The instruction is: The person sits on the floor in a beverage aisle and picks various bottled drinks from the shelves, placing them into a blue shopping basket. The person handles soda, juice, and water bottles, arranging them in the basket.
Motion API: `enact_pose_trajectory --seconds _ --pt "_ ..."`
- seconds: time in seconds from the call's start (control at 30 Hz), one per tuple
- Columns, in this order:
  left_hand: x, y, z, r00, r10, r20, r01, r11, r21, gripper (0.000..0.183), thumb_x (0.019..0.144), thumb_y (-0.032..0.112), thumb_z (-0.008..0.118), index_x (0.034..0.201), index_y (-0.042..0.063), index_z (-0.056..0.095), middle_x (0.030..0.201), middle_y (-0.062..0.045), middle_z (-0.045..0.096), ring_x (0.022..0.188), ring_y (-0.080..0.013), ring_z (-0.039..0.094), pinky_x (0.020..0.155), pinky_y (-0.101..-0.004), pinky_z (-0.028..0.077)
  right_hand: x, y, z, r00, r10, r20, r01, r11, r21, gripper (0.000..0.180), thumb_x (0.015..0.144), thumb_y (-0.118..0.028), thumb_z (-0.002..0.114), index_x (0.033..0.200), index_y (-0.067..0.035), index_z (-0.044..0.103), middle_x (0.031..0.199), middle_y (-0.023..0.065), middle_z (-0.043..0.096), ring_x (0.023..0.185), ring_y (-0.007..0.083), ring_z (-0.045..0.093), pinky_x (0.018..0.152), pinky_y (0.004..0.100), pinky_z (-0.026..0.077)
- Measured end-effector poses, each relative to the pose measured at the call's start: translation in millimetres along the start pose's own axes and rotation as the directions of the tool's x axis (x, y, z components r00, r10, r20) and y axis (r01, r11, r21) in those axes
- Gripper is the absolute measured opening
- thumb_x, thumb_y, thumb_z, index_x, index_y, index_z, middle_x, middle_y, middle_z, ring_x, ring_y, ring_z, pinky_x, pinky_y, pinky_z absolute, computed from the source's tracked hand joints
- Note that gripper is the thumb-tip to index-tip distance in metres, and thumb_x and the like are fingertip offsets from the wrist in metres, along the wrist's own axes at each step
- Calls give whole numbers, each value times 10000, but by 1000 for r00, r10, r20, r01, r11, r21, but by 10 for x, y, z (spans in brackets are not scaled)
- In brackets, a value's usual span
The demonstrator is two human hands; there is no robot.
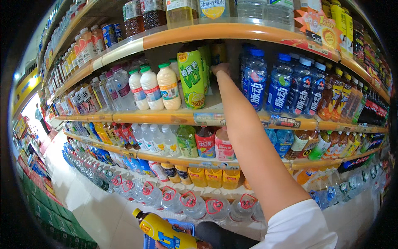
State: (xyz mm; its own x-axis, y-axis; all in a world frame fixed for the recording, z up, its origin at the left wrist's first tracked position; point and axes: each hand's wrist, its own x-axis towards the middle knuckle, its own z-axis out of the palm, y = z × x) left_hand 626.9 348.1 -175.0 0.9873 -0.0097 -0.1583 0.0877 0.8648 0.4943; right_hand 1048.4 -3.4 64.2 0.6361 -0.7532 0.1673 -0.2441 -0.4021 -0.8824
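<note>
My right arm stretches into a gap on the drinks shelf, and my right hand [222, 68] is deep in its shadow. Just left of that hand stands a green lemon tea bottle [190, 81], with other green bottles behind it. A dim yellowish item [218, 52] is at the back by my fingers; whether I grip it is hidden. Low in the view, my left hand [160, 245] shows only its fingertips, against a yellow tea bottle [168, 231] with a yellow cap. The bottle lies tilted above a blue plastic basket [148, 242].
Blue-labelled drink bottles [255, 81] border the gap on the right. Milk drink bottles [151, 88] with green caps stand left. An orange shelf edge [217, 32] runs above my hand. Large water jugs [192, 207] with red handles line the floor. A person [40, 116] stands far left.
</note>
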Motion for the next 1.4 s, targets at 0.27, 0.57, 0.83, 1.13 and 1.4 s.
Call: enact_pose_trajectory --seconds 0.27,0.57,0.83,1.13,1.4 --pt "548 -123 -117 998 68 -15 -69 988 -137 762 587 564 480 1182 111 326 941 -133 503 796 -287 510 681 -456 416 1424 90 334 912 -395 111 408 851 -330 468 751 -359 466 1140 -104 406 1171 133 383 1063 277 367 855 398 310" --pt "451 -29 -302 983 127 -134 -139 987 -81 766 588 558 492 1179 99 329 968 -136 495 815 -291 506 707 -457 408 1075 -90 153 889 -454 -60 398 831 -389 541 695 -427 502 1106 -80 440 1125 132 431 1018 264 420 826 368 349" --pt "110 2 -542 969 164 -184 -173 984 -36 770 589 554 504 1177 87 332 993 -138 488 832 -294 501 730 -458 402 713 191 -6 907 -402 -126 335 869 -363 611 645 -488 535 1075 -59 470 1084 132 473 979 254 467 800 342 383" --pt "-574 128 -640 980 158 -122 -161 987 -12 720 594 507 569 1123 57 382 993 -143 495 856 -312 505 722 -444 429 -297 -23 -610 992 -124 -22 119 980 -158 726 537 -553 593 1016 -13 508 1080 134 484 988 231 479 817 296 386" --pt "-1172 56 -585 979 202 37 -201 979 -25 577 743 526 373 1161 128 344 1085 -76 436 932 -229 452 766 -365 396 -754 -202 -1090 949 -265 172 310 890 -335 614 539 -486 600 974 -55 554 1064 110 503 982 203 487 808 270 388"
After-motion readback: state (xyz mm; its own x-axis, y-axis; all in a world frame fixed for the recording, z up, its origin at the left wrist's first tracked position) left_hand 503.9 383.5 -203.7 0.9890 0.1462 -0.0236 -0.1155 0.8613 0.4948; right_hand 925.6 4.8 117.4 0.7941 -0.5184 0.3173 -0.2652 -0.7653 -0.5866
